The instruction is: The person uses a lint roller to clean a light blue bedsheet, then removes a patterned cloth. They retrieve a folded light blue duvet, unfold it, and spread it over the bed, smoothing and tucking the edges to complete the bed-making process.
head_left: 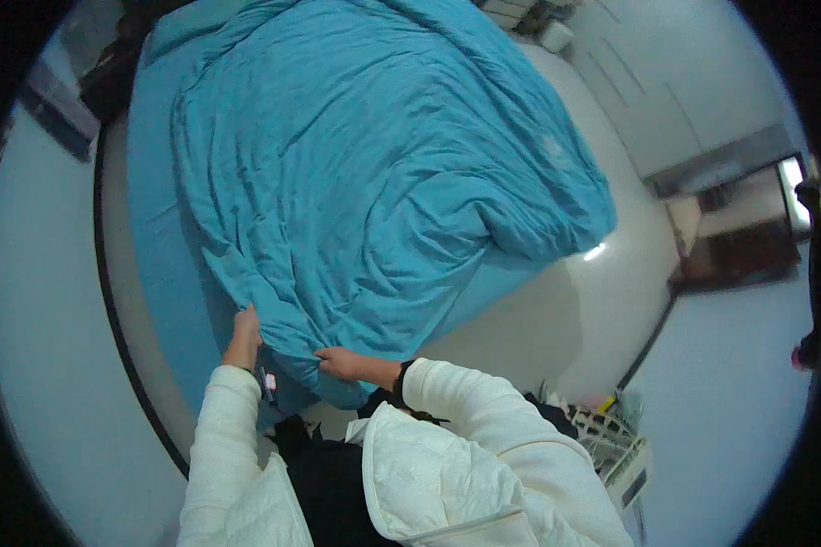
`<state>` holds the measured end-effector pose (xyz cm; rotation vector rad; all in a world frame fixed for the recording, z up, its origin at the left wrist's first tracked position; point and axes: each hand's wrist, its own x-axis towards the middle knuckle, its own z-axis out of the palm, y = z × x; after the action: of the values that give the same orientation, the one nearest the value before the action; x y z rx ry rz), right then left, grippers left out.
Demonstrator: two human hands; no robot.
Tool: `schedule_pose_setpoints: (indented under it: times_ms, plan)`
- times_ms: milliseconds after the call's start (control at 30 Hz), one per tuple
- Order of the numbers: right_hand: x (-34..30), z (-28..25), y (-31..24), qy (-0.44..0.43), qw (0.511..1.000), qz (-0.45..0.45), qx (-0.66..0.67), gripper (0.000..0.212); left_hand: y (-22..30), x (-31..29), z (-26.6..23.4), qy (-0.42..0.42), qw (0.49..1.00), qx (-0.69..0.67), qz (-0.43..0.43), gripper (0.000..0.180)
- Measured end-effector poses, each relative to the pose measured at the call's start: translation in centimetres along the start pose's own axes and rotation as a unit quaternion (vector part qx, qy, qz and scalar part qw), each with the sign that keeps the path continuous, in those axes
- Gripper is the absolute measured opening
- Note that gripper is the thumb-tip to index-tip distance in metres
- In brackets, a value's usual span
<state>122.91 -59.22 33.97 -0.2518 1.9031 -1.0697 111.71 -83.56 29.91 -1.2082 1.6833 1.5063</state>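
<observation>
At the near end of the bed (155, 260), the quilt (324, 173) is gripped by the right hand (339, 363) and the left hand (244, 330), and is spread in wrinkles toward the far edge, the bed's left edge being left uncovered.
</observation>
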Motion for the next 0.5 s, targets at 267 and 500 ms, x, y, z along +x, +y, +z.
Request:
schedule_pose_setpoints:
  times_ms: [267, 500]
  plan:
    - [-4.5, 16.2, -25.1, -0.181, 0.928, -0.234, 0.226, 0.021, 2.0, -22.2, -26.4, -0.223, 0.908, -0.067, 0.349, 0.055]
    - [4.6, 37.9, -32.8, -0.103, 0.959, -0.257, -0.061, 0.019, -9.5, -16.0, -45.9, -0.052, 0.949, -0.022, 0.309, 0.049]
